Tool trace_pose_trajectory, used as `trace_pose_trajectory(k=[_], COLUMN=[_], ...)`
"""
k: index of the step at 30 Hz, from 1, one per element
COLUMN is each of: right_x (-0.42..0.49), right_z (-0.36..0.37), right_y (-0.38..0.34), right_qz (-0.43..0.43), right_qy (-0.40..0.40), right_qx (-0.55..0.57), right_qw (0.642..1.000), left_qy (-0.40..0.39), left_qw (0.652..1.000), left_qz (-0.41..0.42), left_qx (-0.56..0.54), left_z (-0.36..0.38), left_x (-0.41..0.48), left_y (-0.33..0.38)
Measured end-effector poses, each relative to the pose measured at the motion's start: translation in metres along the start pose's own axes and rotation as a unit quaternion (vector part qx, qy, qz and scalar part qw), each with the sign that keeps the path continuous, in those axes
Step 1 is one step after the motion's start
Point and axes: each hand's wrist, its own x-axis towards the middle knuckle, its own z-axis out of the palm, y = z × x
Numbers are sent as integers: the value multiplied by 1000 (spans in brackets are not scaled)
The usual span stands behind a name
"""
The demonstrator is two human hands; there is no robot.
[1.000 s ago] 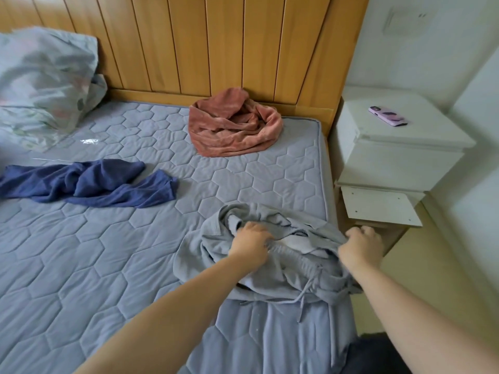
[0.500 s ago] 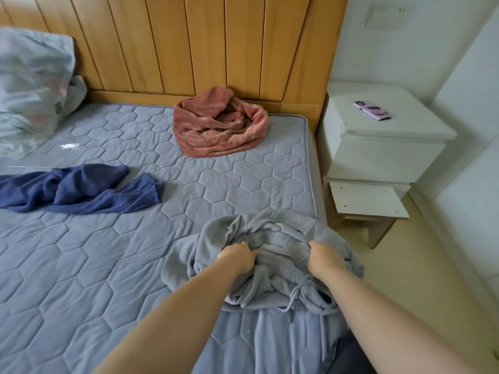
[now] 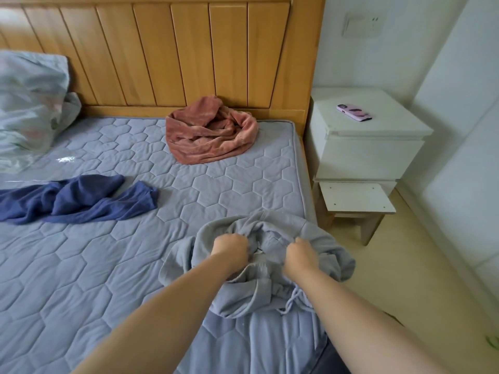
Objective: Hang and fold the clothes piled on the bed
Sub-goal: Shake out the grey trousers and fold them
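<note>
My right grip (image 3: 302,255) has slid in along the grey garment (image 3: 270,268) toward my left grip (image 3: 231,251); both clench bunched fabric, gathering the waistband before I can fold.

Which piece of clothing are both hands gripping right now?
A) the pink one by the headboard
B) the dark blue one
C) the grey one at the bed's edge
C: both the left hand and right hand are closed on the grey garment.
</note>
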Motion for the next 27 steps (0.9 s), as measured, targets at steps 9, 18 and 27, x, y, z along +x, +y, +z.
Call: trace_pose_trajectory(k=[9, 18, 27], right_x=[7, -9, -61], right_z=[-23, -56, -183], right_y=[5, 28, 132], right_qz=[28, -124, 98], right_qy=[30, -29, 280], right_qx=[151, -165, 58], right_qw=[988, 978, 953], left_qy=[-83, 16, 130], left_qw=[989, 955, 924], left_qz=[-121, -107, 147], left_qx=[-9, -275, -329], left_z=[48, -13, -139], left_x=[0, 4, -19], left_y=[-23, 28, 168])
